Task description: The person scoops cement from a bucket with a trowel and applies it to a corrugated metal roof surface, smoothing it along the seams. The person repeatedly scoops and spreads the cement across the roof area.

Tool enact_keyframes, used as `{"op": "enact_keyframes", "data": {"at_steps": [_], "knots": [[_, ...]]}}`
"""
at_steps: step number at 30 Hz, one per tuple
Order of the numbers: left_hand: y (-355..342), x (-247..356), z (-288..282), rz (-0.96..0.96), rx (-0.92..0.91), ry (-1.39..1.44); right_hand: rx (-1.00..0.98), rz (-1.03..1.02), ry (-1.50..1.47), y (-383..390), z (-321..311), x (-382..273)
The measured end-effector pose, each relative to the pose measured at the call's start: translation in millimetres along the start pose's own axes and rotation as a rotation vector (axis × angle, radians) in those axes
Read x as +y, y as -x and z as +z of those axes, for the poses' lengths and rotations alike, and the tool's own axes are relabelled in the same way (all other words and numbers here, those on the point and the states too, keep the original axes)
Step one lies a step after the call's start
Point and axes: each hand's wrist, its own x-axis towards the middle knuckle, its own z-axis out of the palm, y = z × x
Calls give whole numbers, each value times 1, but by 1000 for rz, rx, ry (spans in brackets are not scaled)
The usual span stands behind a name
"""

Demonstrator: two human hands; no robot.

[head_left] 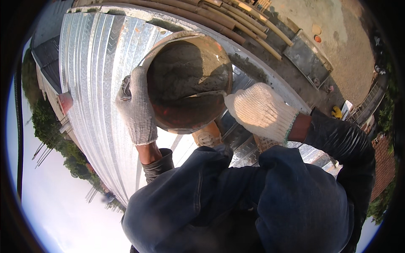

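A round bucket (pixel 185 71) with grey wet mortar (pixel 173 67) inside is held over my feet. My gloved left hand (pixel 137 101) is closed on the bucket's left rim, by its handle. My gloved right hand (pixel 259 109) is closed on a metal trowel (pixel 206 95) at the bucket's right side; the trowel's thin blade reaches into the bucket, and its handle is hidden in the glove. My shoes (pixel 206 137) show below the bucket.
Corrugated metal sheeting (pixel 93 84) lies under me, edged by a concrete ledge (pixel 135 14). Far below are bamboo poles (pixel 228 25), a grey rectangular trough (pixel 303 57), a yellow object (pixel 336 111) and a ladder (pixel 367 101). A roof (pixel 48 55) and trees stand at left.
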Motion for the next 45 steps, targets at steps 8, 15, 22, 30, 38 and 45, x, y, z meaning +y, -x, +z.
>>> {"op": "enact_keyframes", "data": {"at_steps": [8,15,22,30,38,45], "knots": [[-7,4,0,-10,-6,20,-43,72,-417,-6,-59,-5],[-30,-31,-35,-72,0,118,-86,399,-567,42,-73,-18],[-66,-116,-96,-88,28,254,237,748,-366,87,-62,-9],[-57,-96,-79,-117,-20,308,101,749,251,56,17,-23],[-65,-113,-89,-47,20,223,-101,755,191,74,2,-37],[-62,-105,-88,-74,-6,263,70,805,92,103,-20,-48]]}}
